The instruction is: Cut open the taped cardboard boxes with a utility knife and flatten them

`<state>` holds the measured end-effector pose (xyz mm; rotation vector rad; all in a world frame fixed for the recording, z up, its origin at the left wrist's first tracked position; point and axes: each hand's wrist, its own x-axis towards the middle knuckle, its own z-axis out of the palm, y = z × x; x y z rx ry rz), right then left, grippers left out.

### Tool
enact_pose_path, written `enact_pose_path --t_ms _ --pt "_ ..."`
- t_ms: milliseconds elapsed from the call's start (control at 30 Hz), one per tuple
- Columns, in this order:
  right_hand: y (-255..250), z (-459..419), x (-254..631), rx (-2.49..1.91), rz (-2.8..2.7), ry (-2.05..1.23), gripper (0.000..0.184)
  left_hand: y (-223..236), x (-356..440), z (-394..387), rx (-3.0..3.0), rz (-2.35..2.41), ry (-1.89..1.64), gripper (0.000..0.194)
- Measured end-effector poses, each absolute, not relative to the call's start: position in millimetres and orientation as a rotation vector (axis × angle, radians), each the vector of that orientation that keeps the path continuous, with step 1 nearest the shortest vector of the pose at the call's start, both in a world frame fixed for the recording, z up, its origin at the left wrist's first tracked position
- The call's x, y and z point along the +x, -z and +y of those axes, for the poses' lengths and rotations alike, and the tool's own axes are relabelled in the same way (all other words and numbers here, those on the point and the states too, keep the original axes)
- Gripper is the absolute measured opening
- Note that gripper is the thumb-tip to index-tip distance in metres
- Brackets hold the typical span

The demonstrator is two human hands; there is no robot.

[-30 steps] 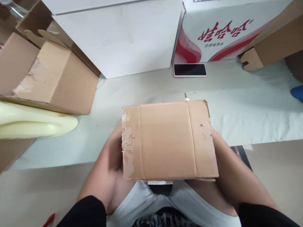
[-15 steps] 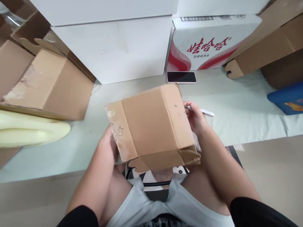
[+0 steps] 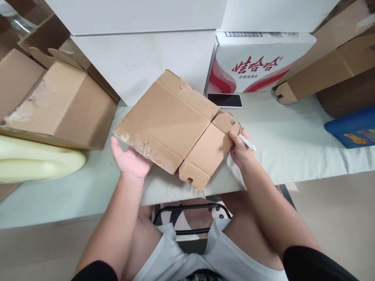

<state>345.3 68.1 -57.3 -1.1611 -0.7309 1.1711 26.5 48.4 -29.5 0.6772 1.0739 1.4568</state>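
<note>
A flattened brown cardboard box (image 3: 166,117) is tilted over the table in front of me, with creased flaps and torn tape marks along its edges. My right hand (image 3: 240,150) pinches its slotted end flap at the right. That same hand also keeps hold of a slim white tool (image 3: 248,143), whose kind I cannot make out. My left hand (image 3: 133,160) lies palm up with the thumb apart, under the box's lower left edge. Its other fingers are partly hidden by the cardboard.
Large white boxes (image 3: 140,58) and a red-and-white carton (image 3: 258,66) stand at the back, with a phone (image 3: 225,100) before them. Open cardboard boxes (image 3: 84,113) and a pale yellow object (image 3: 41,160) lie left. A blue package (image 3: 351,127) sits right on the cloth-covered table (image 3: 281,152).
The cardboard box has turned and moved up and away from my lap, and its end flaps now spread out flat. My left hand has opened beneath its edge.
</note>
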Motion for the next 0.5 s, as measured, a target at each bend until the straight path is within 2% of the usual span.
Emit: enact_pose_path --t_ms 133,233,300,400,500 --pt "56 66 343 -1.169 -0.703 -1.051 0.046 34 26 45 0.558 1.088 -1.44 0.051" --pt "54 64 340 -1.115 -0.539 -1.214 0.045 41 30 46 0.36 1.136 -1.462 0.04" --pt "53 62 337 -1.085 -0.459 -1.341 0.051 44 34 50 0.302 1.132 -1.476 0.034" --pt "53 60 330 -1.091 -0.425 -1.431 0.061 45 40 56 0.381 1.169 -1.49 0.031" --pt "55 60 326 -1.099 -0.41 -1.365 0.061 34 33 55 0.481 1.301 -1.736 0.035"
